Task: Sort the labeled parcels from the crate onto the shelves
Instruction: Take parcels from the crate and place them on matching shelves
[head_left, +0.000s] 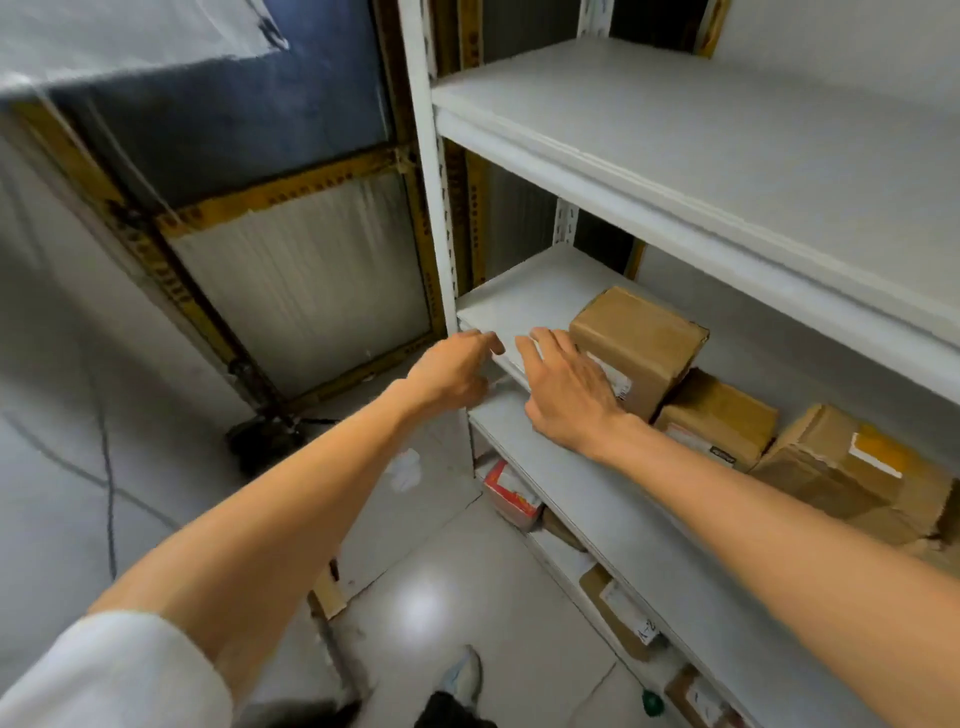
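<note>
Left hand (451, 372) at the middle shelf's (519, 283) front edge, fingers loosely bent, holding nothing. Right hand (567, 391) beside it, fingers spread, empty. Brown parcel (641, 340) on the shelf just right of that hand.

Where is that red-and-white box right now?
In the head view the red-and-white box sits tucked under the middle shelf, at its left end, below the right hand.

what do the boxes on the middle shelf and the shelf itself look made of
The boxes look like brown cardboard, matte, with creased edges and paper labels. The shelf is smooth, pale grey, probably painted metal or laminated board; its slotted posts suggest steel.
</note>
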